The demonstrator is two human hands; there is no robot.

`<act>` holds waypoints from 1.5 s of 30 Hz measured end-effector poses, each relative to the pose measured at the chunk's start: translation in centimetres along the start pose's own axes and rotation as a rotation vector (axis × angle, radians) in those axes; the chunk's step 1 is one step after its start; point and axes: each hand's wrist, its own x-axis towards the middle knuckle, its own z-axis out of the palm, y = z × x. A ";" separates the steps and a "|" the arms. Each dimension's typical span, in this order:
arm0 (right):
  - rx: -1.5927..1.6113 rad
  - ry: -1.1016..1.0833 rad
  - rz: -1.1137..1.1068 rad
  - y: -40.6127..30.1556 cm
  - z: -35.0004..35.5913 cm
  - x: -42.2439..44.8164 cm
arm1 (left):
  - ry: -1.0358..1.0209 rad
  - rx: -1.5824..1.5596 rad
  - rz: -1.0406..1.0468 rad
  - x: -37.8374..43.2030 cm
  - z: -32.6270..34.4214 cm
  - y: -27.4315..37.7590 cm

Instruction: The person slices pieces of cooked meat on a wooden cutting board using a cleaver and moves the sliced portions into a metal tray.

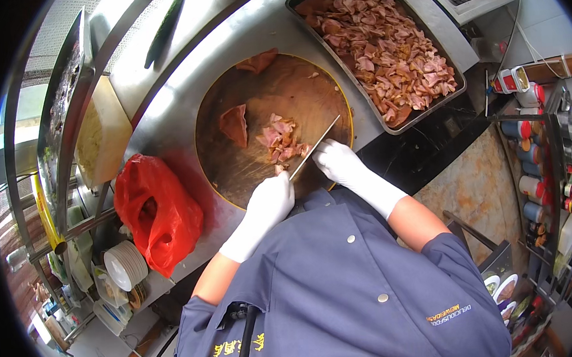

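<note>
My left hand (270, 199), in a white glove, is closed at the near end of a knife (315, 146), seen nearly edge-on over a round wooden chopping board (289, 86). Close against the blade's right side is my right hand (335, 159), also gloved, with bent fingers; whatever lies under them is hidden. Cut pinkish-brown meat pieces (278, 136) lie in a small pile left of the blade. A larger flat meat piece (235, 126) rests on the board's left part, and another (259, 61) overlaps its far rim.
A metal tray (354, 86) heaped with cut meat stands right of the board. Left are a red plastic bag (156, 212), stacked white plates (125, 266) and a metal rack (14, 162). A cucumber (166, 27) lies beyond. Jars (533, 186) line a shelf at right.
</note>
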 end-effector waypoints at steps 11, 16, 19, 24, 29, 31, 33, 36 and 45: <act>0.034 -0.019 0.091 -0.1 0.1 -1.0 | 0.036 -0.070 0.051 -0.5 -1.8 1.0; 0.089 0.066 0.059 0.0 0.5 -1.3 | -0.053 -0.036 0.027 -0.7 -1.3 0.5; 0.108 0.104 0.015 0.4 1.1 -1.9 | 0.049 0.030 0.058 1.5 3.0 0.8; 0.139 0.125 0.003 0.5 1.0 -2.4 | 0.143 -0.026 0.151 2.3 3.2 0.1; 0.130 0.183 0.027 1.5 1.5 -2.9 | 0.045 -0.079 0.063 -0.7 -0.9 1.7; 0.112 0.147 0.064 1.2 1.8 -2.8 | -0.006 -0.056 0.019 -1.6 -1.5 1.9; 0.128 0.219 0.026 0.8 2.1 -2.6 | 0.067 -0.030 0.095 -0.7 1.6 0.2; 0.113 0.185 0.039 0.4 2.4 -2.9 | 0.120 0.005 0.107 0.4 4.1 0.3; -0.009 0.142 0.230 0.4 0.2 -0.9 | 0.293 -0.553 -0.007 -4.6 2.9 -2.2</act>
